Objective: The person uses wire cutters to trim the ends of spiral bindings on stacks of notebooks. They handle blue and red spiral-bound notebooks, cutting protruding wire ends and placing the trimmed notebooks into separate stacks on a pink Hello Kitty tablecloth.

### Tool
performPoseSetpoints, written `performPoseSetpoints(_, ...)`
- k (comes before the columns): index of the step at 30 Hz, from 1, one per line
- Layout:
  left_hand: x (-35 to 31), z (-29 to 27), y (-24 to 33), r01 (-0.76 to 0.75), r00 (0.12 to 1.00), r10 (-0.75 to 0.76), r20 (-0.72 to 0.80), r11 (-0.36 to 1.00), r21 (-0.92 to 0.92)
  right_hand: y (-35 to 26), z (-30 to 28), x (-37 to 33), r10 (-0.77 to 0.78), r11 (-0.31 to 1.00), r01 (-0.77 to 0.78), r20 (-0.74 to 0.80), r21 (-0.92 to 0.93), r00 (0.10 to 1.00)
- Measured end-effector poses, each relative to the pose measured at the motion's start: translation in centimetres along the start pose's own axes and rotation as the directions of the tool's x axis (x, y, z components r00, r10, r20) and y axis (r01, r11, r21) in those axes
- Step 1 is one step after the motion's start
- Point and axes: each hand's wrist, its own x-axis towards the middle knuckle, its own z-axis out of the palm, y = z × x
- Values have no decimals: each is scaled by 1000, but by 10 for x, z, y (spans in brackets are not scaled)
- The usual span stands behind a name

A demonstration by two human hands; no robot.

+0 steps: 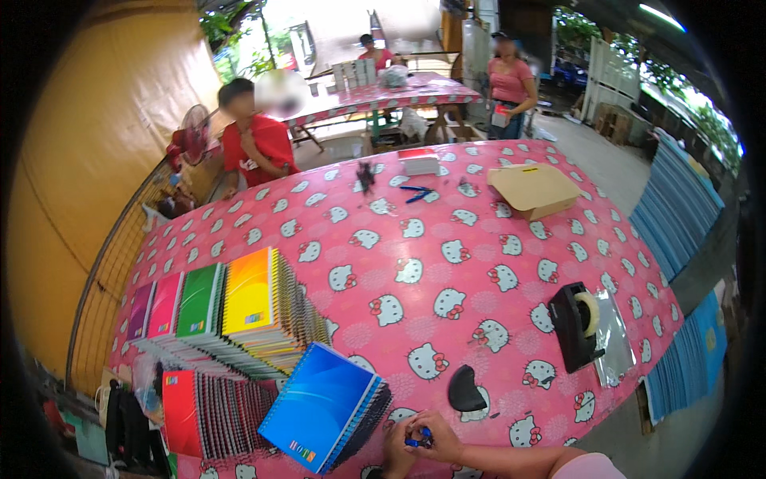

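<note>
At the near edge of the table, my left hand (397,449) and my right hand (440,439) are together, fingers curled round a small blue-and-black object (418,437). Its kind is too small and too covered to make out. Left of my hands leans a stack of spiral notebooks with a blue cover (319,407) on top. Just above them on the tablecloth lies a black, curved flat piece (465,389).
Stacked notebooks in red (182,411), yellow (249,291), green (199,299), pink and purple line the left side. A black tape dispenser (570,327) stands right. Farther off are a cardboard box (536,190), blue-handled pliers (416,192) and a small stack (419,162). Several people are beyond.
</note>
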Motion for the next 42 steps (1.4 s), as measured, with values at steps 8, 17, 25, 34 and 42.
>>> performPoseSetpoints(8,8,-1,3,-33,999,33,7,999,28,-4,-3,-2,56,998,-56,-2,-16,998)
performPoseSetpoints(17,8,-1,13,6,1000,-6,-14,1000,12,-5,-1,-3,41,999,-42,-34,-31,999)
performPoseSetpoints(25,-7,10,-17,100,995,-101,-7,987,-125,5,4,-4,32,996,-33,-4,-78,999)
performPoseSetpoints(34,-6,22,-38,311,949,-304,82,863,-397,5,7,-8,20,996,-19,7,-86,1000)
performPoseSetpoints(42,-5,2,4,90,996,-90,5,988,-127,10,12,-11,64,998,-64,9,-6,998)
